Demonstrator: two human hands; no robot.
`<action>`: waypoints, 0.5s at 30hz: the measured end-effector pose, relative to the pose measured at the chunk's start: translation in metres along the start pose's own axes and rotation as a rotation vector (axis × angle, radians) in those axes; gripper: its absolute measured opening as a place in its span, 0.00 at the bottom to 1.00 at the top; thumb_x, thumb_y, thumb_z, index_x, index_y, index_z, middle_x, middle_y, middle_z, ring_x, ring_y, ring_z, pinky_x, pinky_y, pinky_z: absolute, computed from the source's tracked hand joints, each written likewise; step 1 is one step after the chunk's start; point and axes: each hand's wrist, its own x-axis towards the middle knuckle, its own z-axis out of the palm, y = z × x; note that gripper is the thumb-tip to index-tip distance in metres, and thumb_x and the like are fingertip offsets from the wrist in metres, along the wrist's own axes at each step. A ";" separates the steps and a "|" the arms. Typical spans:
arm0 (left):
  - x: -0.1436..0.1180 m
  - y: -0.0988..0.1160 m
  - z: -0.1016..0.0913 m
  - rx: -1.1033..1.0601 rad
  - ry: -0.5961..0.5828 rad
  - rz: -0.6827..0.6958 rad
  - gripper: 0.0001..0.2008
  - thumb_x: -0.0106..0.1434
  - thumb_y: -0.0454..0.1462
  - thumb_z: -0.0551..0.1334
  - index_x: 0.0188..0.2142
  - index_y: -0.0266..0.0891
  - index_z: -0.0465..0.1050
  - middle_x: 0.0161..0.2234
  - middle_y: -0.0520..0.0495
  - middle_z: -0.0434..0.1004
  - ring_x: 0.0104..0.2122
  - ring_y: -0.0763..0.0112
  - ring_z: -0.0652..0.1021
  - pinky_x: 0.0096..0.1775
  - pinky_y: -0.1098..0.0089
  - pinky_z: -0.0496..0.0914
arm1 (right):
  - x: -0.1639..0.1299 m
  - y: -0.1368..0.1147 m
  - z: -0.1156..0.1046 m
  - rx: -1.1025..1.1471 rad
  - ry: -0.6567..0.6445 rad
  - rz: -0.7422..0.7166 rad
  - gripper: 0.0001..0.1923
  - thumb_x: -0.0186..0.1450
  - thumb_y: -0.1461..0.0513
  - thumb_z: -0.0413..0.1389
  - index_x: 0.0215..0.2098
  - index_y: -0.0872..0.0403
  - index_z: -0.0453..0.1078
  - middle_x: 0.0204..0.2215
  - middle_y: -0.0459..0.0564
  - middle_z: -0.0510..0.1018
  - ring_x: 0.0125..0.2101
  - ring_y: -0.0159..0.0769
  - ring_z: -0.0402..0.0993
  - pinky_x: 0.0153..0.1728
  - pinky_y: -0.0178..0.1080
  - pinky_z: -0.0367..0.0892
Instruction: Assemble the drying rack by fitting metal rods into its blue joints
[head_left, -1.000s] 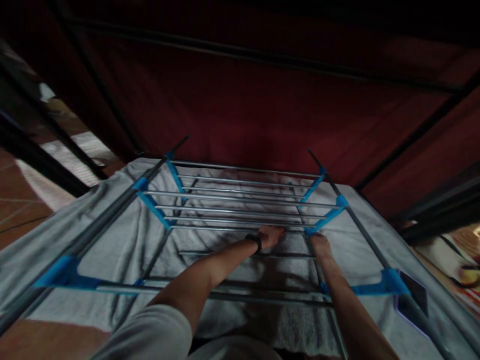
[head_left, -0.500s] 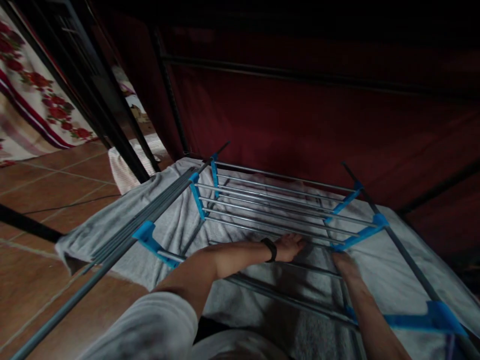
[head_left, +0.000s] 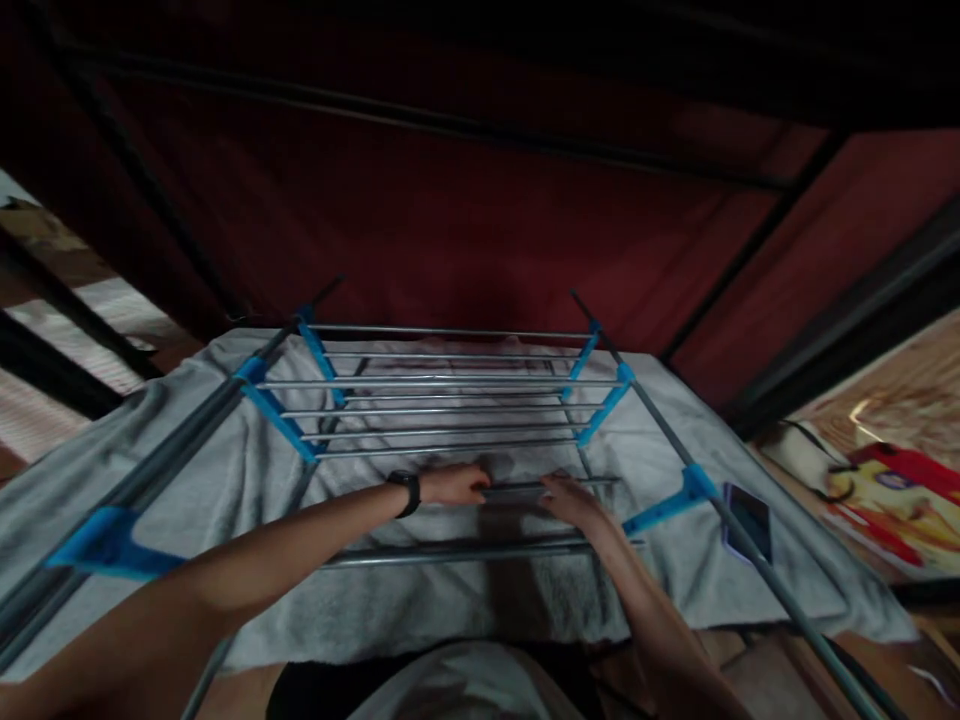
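Note:
A drying rack with grey metal rods and blue plastic brackets [head_left: 604,415] stands on a grey blanket [head_left: 420,610]. Both hands are at a loose-looking grey rod [head_left: 517,490] below the rack's lowest finished row. My left hand [head_left: 454,485], with a black watch [head_left: 406,492] on its wrist, has its fingers curled round the rod's left part. My right hand [head_left: 570,500] pinches the same rod a little further right. Nearer to me, a thicker rod [head_left: 457,552] runs across under my forearms. The rod's left end is hidden behind my left hand and arm.
Dark red cloth panels [head_left: 450,230] on a black frame close off the back. A phone [head_left: 748,522] lies on the blanket at the right, beside the rack's side pole [head_left: 787,600]. A bright printed bag [head_left: 892,500] lies beyond the right edge.
My view has swung right, bringing the phone and bag in. My right hand has come from the rack's right side towards the middle, and both hands are now on the rod.

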 end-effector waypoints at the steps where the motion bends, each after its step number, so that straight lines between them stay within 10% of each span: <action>1: 0.001 0.000 0.002 0.027 -0.005 0.005 0.13 0.65 0.37 0.64 0.49 0.43 0.78 0.47 0.48 0.81 0.46 0.64 0.78 0.47 0.72 0.69 | -0.001 -0.003 -0.002 0.005 0.005 0.011 0.20 0.69 0.63 0.55 0.58 0.57 0.75 0.58 0.61 0.78 0.59 0.47 0.73 0.58 0.43 0.66; 5: 0.009 0.004 0.010 0.138 -0.010 0.047 0.13 0.60 0.32 0.62 0.45 0.42 0.77 0.47 0.45 0.80 0.47 0.60 0.78 0.47 0.67 0.69 | -0.011 -0.016 -0.012 0.037 0.069 0.005 0.17 0.70 0.63 0.55 0.55 0.54 0.77 0.55 0.58 0.80 0.58 0.47 0.74 0.59 0.45 0.67; 15: 0.015 0.001 0.002 -0.070 0.024 0.011 0.12 0.57 0.28 0.55 0.38 0.40 0.73 0.39 0.49 0.80 0.39 0.67 0.73 0.44 0.73 0.64 | -0.072 -0.057 -0.002 0.283 0.731 -0.273 0.22 0.72 0.68 0.49 0.61 0.48 0.72 0.60 0.55 0.75 0.61 0.44 0.70 0.63 0.55 0.68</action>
